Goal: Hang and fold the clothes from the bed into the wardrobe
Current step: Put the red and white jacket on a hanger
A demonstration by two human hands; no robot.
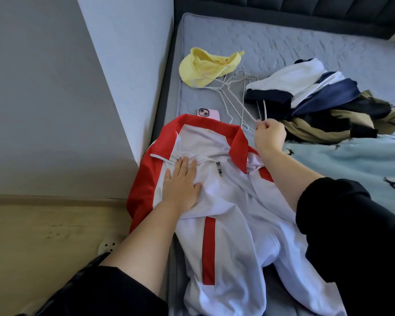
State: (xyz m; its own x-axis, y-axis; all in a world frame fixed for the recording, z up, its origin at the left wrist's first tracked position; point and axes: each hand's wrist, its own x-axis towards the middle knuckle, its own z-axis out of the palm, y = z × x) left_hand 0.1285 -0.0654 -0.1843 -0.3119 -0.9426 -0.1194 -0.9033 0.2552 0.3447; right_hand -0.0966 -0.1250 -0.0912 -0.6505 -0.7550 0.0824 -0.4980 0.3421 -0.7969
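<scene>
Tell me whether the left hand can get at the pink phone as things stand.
Probably yes. The left hand lies flat on the jacket, holding nothing; the phone sits just past the collar, only its near end covered.
</scene>
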